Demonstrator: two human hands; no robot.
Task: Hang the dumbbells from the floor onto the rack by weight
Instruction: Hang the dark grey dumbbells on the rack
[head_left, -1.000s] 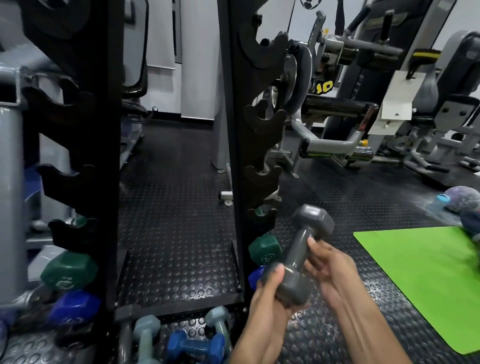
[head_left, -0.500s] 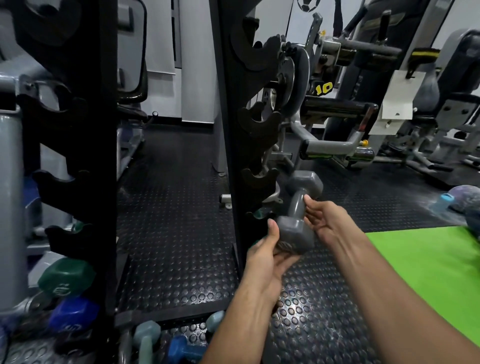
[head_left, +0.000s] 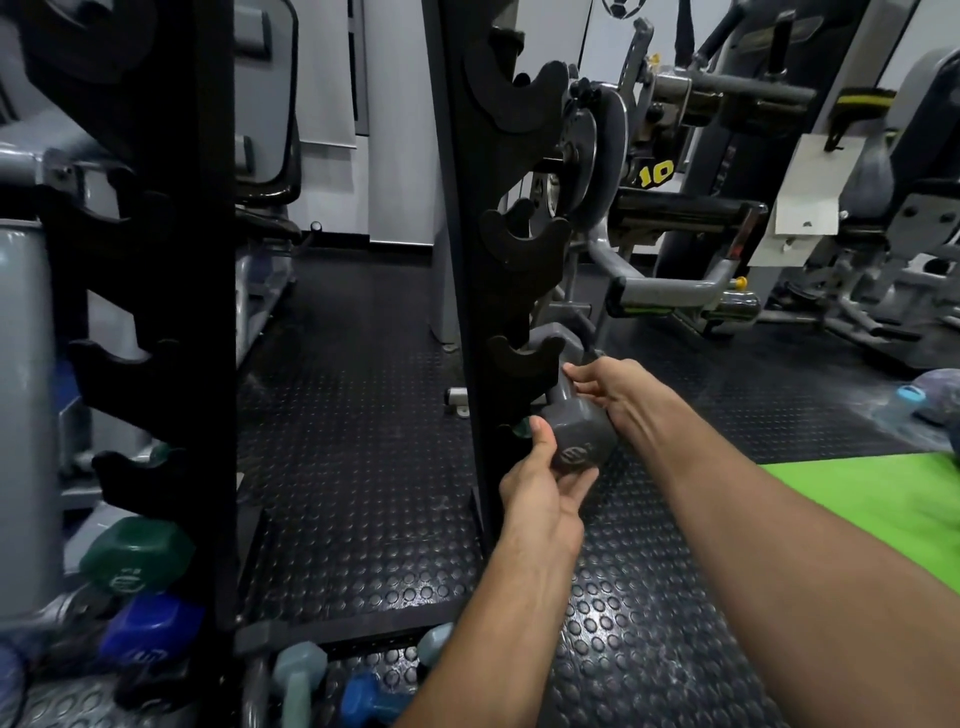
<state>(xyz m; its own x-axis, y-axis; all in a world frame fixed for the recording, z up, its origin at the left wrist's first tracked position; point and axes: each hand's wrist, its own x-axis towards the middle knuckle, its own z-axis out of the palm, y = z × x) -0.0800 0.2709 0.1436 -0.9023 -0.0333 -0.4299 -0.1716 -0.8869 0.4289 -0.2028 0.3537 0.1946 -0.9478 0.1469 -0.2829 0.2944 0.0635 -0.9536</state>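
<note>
Currently both hands grip the grey dumbbell (head_left: 574, 441) at a rack (head_left: 467, 260) cradle: left hand (head_left: 540, 493) cupping its near head, right hand (head_left: 610, 387) around its handle

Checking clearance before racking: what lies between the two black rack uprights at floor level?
In the head view, only bare studded rubber floor lies between the left upright and right upright.
</note>
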